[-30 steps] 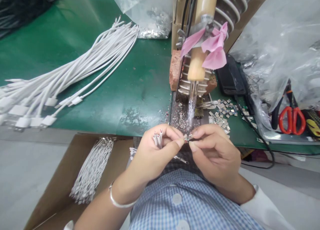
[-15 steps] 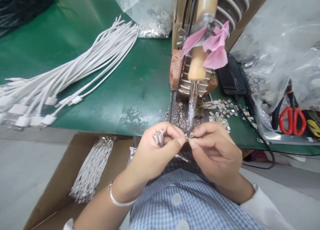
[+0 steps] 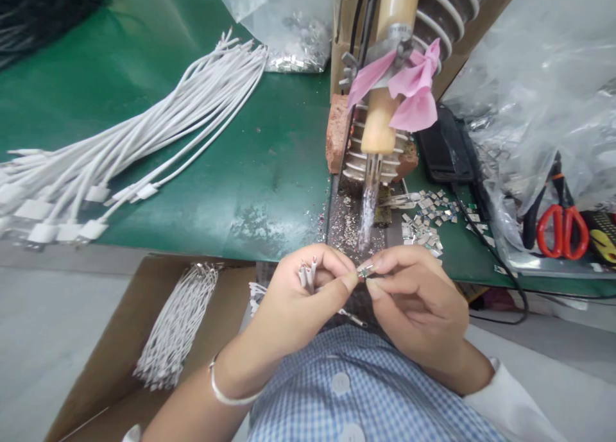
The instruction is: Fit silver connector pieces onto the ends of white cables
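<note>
My left hand [image 3: 308,301] is closed around several white cables [image 3: 308,275], whose stripped ends poke out above the fingers. Its thumb and forefinger pinch at a cable end, mostly covered by the fingertips. Opposite it, my right hand [image 3: 418,294] pinches a small metal connector [image 3: 364,272] with a bit of green on it, right up against the left fingertips. Just above both hands points the silvery tip of a soldering iron [image 3: 369,204]. The iron has a wooden handle [image 3: 380,131] and is fixed in a stand with a pink cloth strip [image 3: 416,92] tied on it.
White cables [image 3: 158,134] lie bunched on the green table [image 3: 279,140]. A cardboard box [image 3: 106,326] below holds more cables [image 3: 178,326]. Loose connectors [image 3: 428,217], a black phone [image 3: 445,147], red-handled scissors [image 3: 562,230] and plastic bags [image 3: 543,76] are at right. Bricks [image 3: 337,134] flank the stand.
Both hands have come down slightly, toward my body and away from the iron's tip. The connector shows more clearly between the fingertips. The cables are still in my left hand.
</note>
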Demonstrator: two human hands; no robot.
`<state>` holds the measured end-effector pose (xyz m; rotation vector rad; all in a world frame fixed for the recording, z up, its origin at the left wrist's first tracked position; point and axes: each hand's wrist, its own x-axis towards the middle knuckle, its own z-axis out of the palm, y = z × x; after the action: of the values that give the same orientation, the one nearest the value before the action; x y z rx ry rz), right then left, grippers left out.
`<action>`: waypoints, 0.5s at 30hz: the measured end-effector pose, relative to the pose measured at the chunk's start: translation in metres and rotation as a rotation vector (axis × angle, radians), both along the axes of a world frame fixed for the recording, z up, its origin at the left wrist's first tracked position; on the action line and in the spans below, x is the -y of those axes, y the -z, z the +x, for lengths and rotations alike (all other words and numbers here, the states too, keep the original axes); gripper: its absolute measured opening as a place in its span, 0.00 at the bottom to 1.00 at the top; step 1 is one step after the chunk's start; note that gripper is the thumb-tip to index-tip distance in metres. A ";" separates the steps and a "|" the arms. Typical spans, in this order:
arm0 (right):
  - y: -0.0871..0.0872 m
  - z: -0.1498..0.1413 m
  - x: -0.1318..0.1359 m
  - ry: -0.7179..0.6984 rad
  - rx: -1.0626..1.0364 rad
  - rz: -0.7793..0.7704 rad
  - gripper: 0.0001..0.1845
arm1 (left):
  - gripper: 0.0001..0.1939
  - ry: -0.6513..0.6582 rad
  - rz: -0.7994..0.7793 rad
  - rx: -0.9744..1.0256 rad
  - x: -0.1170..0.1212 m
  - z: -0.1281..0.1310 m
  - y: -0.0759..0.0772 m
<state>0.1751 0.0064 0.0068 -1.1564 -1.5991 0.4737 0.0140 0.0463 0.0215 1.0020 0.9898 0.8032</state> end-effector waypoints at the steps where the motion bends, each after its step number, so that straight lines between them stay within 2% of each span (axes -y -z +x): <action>1: 0.000 0.001 0.001 -0.002 0.004 0.002 0.11 | 0.08 0.008 0.013 -0.003 0.001 -0.001 0.001; 5: 0.000 0.005 0.002 -0.034 0.009 0.012 0.11 | 0.06 0.045 0.057 -0.051 0.006 -0.006 0.004; 10: -0.002 0.018 0.001 -0.191 0.047 -0.024 0.10 | 0.06 0.155 0.111 -0.121 0.013 -0.014 0.003; 15: -0.009 0.030 -0.001 -0.266 0.308 -0.041 0.06 | 0.07 0.227 0.160 -0.190 0.012 -0.014 0.000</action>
<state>0.2051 0.0072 0.0163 -1.0900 -2.0339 0.5207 -0.0003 0.0342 0.0218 1.3224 0.9618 0.6138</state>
